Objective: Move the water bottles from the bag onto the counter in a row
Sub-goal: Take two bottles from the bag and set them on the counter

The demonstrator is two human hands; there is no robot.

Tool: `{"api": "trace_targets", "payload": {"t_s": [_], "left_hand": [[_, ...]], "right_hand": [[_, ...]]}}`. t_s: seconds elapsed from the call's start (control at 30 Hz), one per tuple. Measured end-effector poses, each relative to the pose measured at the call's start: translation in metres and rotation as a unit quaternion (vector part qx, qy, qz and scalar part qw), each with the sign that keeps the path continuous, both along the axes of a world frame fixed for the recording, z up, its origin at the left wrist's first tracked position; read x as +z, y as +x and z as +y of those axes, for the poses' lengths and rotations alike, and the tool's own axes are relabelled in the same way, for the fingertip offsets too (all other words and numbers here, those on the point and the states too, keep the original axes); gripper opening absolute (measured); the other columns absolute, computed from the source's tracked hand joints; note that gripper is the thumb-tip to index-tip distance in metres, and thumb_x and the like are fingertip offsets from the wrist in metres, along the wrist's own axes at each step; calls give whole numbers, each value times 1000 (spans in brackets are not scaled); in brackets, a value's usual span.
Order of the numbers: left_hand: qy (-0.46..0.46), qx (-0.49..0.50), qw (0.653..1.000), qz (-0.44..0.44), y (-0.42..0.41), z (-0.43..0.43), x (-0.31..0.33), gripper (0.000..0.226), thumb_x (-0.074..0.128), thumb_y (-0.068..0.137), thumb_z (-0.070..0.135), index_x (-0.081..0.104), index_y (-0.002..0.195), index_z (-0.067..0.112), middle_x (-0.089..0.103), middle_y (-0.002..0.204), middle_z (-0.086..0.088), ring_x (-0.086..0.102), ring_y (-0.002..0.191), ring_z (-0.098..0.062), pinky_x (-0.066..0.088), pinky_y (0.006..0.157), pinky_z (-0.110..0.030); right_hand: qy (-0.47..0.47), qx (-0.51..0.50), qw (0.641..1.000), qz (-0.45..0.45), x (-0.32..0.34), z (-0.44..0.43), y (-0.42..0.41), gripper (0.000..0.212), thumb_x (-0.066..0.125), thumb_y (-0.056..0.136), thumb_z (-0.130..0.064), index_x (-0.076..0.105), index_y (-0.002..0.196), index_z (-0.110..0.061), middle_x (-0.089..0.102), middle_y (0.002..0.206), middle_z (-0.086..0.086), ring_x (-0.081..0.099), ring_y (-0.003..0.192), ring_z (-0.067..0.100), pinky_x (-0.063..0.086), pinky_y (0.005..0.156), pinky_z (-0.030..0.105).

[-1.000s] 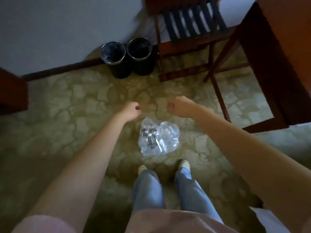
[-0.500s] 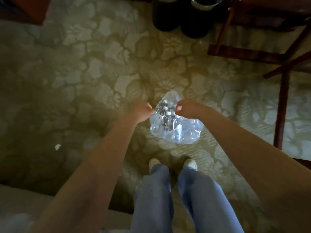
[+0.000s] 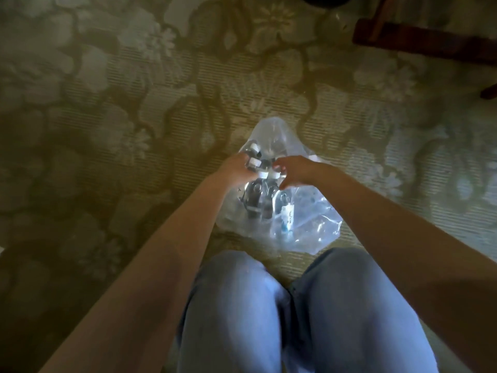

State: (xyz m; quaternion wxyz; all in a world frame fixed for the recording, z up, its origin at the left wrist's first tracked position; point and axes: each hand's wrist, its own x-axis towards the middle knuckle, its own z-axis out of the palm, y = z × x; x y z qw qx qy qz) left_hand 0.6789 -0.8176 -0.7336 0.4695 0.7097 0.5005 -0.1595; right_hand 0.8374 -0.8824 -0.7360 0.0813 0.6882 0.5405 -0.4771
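— On the carpet (image 3: pixel 134 103), where are the bottles (image 3: pixel 258 196)?
— Inside the bag (image 3: pixel 312 227), caps pointing up at both hands, bodies running back toward the knees (image 3: pixel 242 292).
— Grips?
— Left hand (image 3: pixel 235 168) and right hand (image 3: pixel 295 168) curl at the caps, equally near; whether they are pinching plastic or a cap, I can't tell.

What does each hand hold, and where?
The left hand seems to grip a bottle under its cap. The right hand reaches the caps; its hold cannot be told.

I look down on dim olive-green floral carpet (image 3: pixel 134 103); a dark red-brown wooden furniture rail (image 3: pixel 419 47) crosses it, a round black bin (image 3: pixel 325 0) left of that rail.
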Motion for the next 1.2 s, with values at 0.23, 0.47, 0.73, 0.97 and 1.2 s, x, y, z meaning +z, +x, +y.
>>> {"api": "trace_targets", "payload": {"t_s": [0.23,0.47,0.73,0.97,1.2], "left_hand": [[-8,-127,991,49,25,0,-60,53,63,87,21,43,135,8,52,129,-8,51,114,-24,38,84,-21],[29,-194,976,92,31,2,-72,55,62,87,31,45,136,14,50,136,-10,46,124,-27,36,87,-30],[118,-216,965,88,11,-14,-30,44,54,90,38,49,130,20,55,131,-4,52,118,-23,41,91,-37],[171,-168,969,62,-10,-25,36,37,56,89,37,50,120,18,61,95,0,60,87,-21,47,69,-31],[281,-176,937,108,-19,-29,120,36,56,90,42,46,113,17,50,66,7,51,59,-12,38,48,-24]], "right_hand": [[-59,49,997,-31,-66,-3,3,66,73,79,-38,46,135,-12,48,140,7,48,124,26,37,96,30],[-67,32,997,22,-72,-4,12,53,68,83,-38,51,130,-20,46,141,3,45,125,22,34,92,26],[24,-17,999,-26,-42,-36,1,51,70,79,-46,54,123,-26,55,133,-1,50,121,24,33,98,39],[87,-29,986,-138,15,-56,-15,38,59,83,-50,49,112,-29,66,101,4,57,105,29,32,100,45],[224,-58,961,-155,108,-64,-19,40,67,76,-32,47,107,-19,57,83,6,52,87,27,39,78,36]]}}
